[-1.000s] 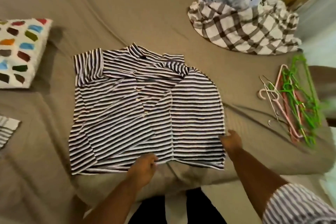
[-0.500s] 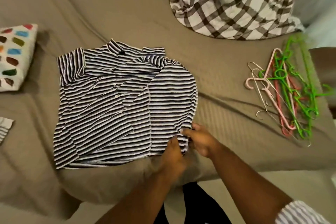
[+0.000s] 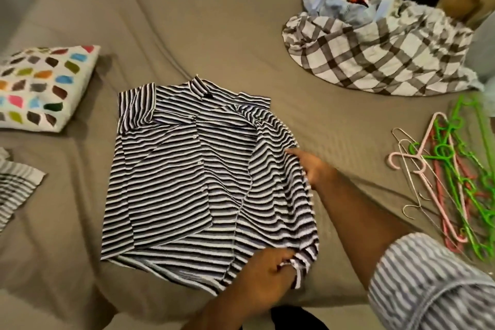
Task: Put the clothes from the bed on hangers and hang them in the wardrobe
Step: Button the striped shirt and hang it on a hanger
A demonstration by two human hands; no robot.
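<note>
A black-and-white striped button shirt (image 3: 187, 182) lies spread on the tan bed (image 3: 187, 21), collar pointing away from me. My left hand (image 3: 267, 273) pinches its bunched lower right hem corner. My right hand (image 3: 310, 166) grips the shirt's right side edge, halfway up. A heap of hangers (image 3: 455, 182), green, pink, red and thin wire, rests on the bed to the right, a short way beyond my right arm. More clothes form a pile at the back right, topped by a checked garment (image 3: 375, 56).
A white cushion with coloured patches (image 3: 42, 86) sits at the left. Another striped cloth (image 3: 16, 187) pokes in at the left edge. The bed's front edge runs just below my left hand.
My right hand slid up the shirt's right edge from the hem corner to mid-side. My left hand kept hold of the hem corner. The shirt's right side is more rumpled.
</note>
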